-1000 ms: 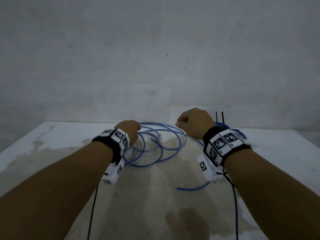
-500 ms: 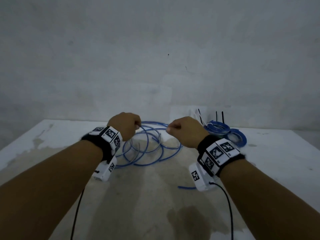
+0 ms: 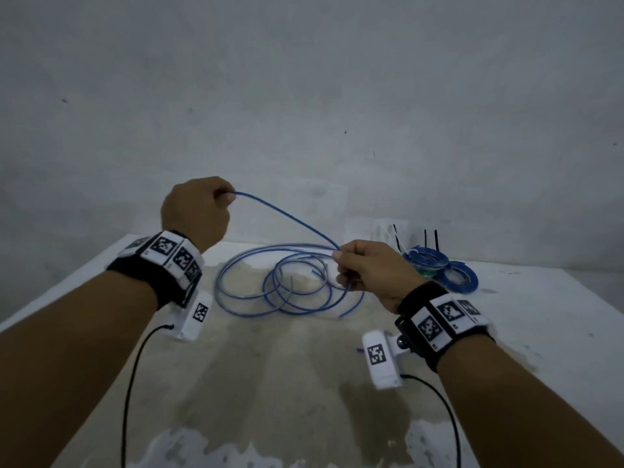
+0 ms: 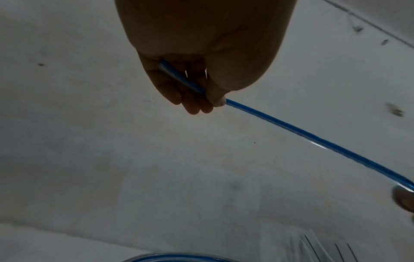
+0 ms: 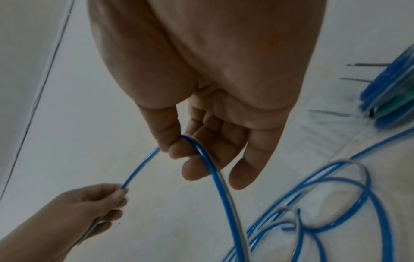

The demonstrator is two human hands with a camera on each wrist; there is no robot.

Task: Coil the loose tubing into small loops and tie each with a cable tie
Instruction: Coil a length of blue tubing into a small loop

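Loose blue tubing [image 3: 287,288] lies in wide tangled loops on the white table [image 3: 101,282]. My left hand [image 3: 199,207] is raised above the table and pinches one end of the tubing [image 4: 190,83] between thumb and curled fingers. A taut stretch of tubing [image 3: 287,217] slopes down to my right hand [image 3: 368,268], which pinches it [image 5: 195,147] between thumb and forefinger just above the loops. Black and white cable ties [image 3: 429,238] stand at the back right, beside two small tied blue coils [image 3: 439,268].
The table is stained brown across its middle [image 3: 287,383]. A grey wall [image 3: 304,96] rises right behind the table's far edge. Black cords [image 3: 131,383] hang from both wrist cameras over the near part of the table.
My left hand has lifted up and away from the table with the tubing end, drawing a straight stretch out of the loops. My right hand has slid along the tubing, staying low.
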